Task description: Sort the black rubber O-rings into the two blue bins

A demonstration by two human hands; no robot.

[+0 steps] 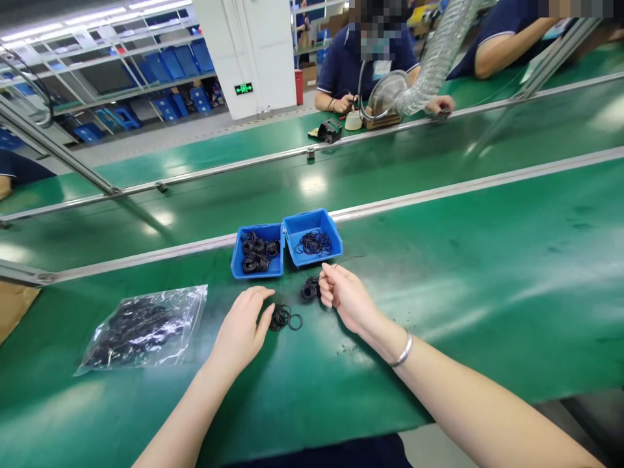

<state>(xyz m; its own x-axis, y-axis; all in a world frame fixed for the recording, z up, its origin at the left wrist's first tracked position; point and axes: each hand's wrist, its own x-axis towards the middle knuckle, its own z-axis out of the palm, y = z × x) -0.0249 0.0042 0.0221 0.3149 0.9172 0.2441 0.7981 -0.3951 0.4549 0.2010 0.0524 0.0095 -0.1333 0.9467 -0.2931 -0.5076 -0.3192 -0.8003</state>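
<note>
My left hand (246,322) is open, its fingers stretched and thumb apart, beside a small loose pile of thin black rings (279,317) on the green bench. One single black ring (295,322) lies at the right edge of that pile. My right hand (345,290) is closed in a pinch; what its fingertips hold, if anything, is too small to make out. Next to it sits a bunch of black rings (309,290), partly hidden by the fingers. Behind the hands stand a left blue bin (237,263) with bundled black rings and a right blue bin (297,255) with loose ones.
A clear plastic bag (141,328) of black pieces lies left on the green bench (487,260). A metal strip (390,203) runs behind the bins. Across the line, a co-worker (336,71) sits near a flexible duct (433,58). Brown cardboard (14,305) is far left.
</note>
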